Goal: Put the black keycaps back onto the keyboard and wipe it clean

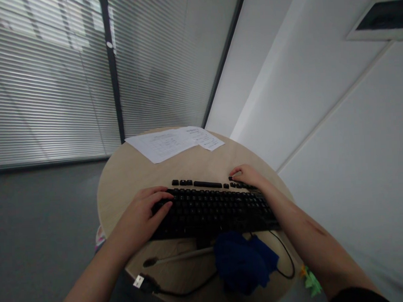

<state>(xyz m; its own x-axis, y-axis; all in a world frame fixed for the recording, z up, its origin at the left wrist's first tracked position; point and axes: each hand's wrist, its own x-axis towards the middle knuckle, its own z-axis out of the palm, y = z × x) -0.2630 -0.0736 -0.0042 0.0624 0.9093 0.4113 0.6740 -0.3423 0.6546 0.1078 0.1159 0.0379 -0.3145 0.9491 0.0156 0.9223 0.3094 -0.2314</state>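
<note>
A black keyboard [216, 207] lies across a round beige table [123, 180], turned so its space bar faces away from me. My left hand [142, 214] rests on the keyboard's left end, fingers curled over the edge and keys. At the far right corner of the keyboard, my right hand [247, 176] has its fingers on the keys and edge. Both hands appear to grip the keyboard's ends. The keyboard's black cable [180, 290] runs along the near table edge and ends in a USB plug [139, 281].
Two printed paper sheets [168, 143] lie at the table's far side. A dark blue cloth [241, 262] and a thin brush-like stick [179, 257] sit near me. Window blinds [53, 77] stand left, a white wall right. Something green [312, 283] shows below the table's right edge.
</note>
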